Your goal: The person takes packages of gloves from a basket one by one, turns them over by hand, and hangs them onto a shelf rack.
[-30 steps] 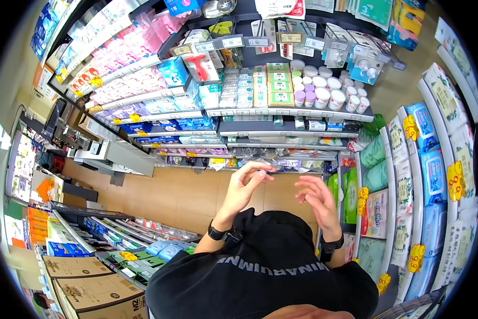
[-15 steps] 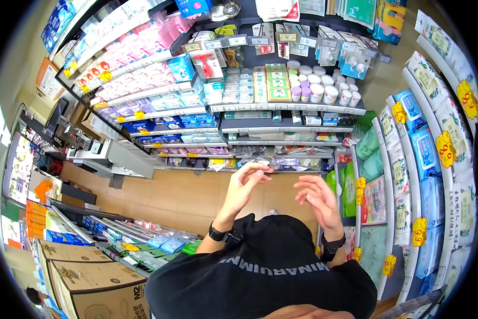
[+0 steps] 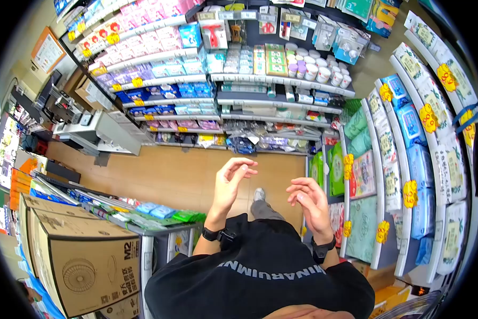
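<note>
Two cupped hands (image 3: 227, 190) (image 3: 312, 206), the right near glossy, probably plastic green packs (image 3: 336, 169)

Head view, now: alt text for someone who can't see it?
A person's left hand and right hand are raised apart, loosely curled and seemingly empty, in front of their black top above a shop aisle's tiled floor. Stocked shelves span the far side and the right; a cardboard box printed with a fan stands at lower left.

"M2" on cardboard box (image 3: 90, 255)
</note>
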The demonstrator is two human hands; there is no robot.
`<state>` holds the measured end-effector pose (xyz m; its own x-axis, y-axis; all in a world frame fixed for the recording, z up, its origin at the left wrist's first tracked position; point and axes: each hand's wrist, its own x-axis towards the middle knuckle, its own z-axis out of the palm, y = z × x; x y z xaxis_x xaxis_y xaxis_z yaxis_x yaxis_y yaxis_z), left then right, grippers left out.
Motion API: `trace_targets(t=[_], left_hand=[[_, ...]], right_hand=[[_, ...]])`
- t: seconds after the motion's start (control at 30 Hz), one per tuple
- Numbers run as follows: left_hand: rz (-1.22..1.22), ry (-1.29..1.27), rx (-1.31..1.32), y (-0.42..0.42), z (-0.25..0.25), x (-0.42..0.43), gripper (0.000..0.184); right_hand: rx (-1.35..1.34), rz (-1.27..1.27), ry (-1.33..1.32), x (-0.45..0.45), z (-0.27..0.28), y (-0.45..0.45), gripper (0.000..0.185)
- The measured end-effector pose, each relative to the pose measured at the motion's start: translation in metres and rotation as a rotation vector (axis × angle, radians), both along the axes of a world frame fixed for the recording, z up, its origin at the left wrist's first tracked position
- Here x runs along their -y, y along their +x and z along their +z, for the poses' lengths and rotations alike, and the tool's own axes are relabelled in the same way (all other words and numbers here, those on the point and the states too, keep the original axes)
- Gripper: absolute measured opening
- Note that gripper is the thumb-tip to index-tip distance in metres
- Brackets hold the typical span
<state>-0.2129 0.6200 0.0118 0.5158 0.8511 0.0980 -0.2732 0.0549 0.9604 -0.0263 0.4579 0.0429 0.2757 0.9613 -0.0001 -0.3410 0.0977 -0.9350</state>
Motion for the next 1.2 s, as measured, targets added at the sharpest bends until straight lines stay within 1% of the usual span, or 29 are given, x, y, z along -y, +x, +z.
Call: trace_targets(t=[0.13, 0.3, 0.47, 0.67, 0.9, 0.97, 1.1, 1.2], left_hand=[[0.016, -0.083, -0.003, -0.024, -0.007, 0.047, 0.020], [-0.124, -0.157, 0.010, -0.030, -0.016, 0.097, 0.020], [-0.275, -0.151, 0.017, -0.018, -0.009, 0.127, 0.019], [-0.511, -0.172, 0.016, 0.010, -0.002, 0.160, 0.019], [-0.785, -0.136, -0.036, 0.059, 0.001, 0.205, 0.020], [-0.906, -0.148, 0.002, 0.075, 0.001, 0.221, 0.022], [-1.063, -0.140, -0.024, 0.105, 0.007, 0.267, 0.022], [-1.122, -0.092, -0.073, 0.125, 0.009, 0.310, 0.020]], right_hand=[[0.026, 0.030, -0.037, 0.043, -0.003, -0.026, 0.034], [0.027, -0.011, -0.096, 0.102, -0.006, -0.050, 0.033], [0.030, -0.135, -0.083, 0.146, -0.001, -0.062, 0.033], [-0.001, -0.321, -0.082, 0.195, -0.002, -0.069, 0.034], [-0.009, -0.612, -0.062, 0.267, -0.004, -0.072, 0.033], [-0.016, -0.716, -0.067, 0.287, -0.004, -0.073, 0.037], [-0.029, -0.858, -0.054, 0.334, -0.003, -0.074, 0.036], [-0.030, -0.949, -0.043, 0.375, -0.001, -0.075, 0.036]])
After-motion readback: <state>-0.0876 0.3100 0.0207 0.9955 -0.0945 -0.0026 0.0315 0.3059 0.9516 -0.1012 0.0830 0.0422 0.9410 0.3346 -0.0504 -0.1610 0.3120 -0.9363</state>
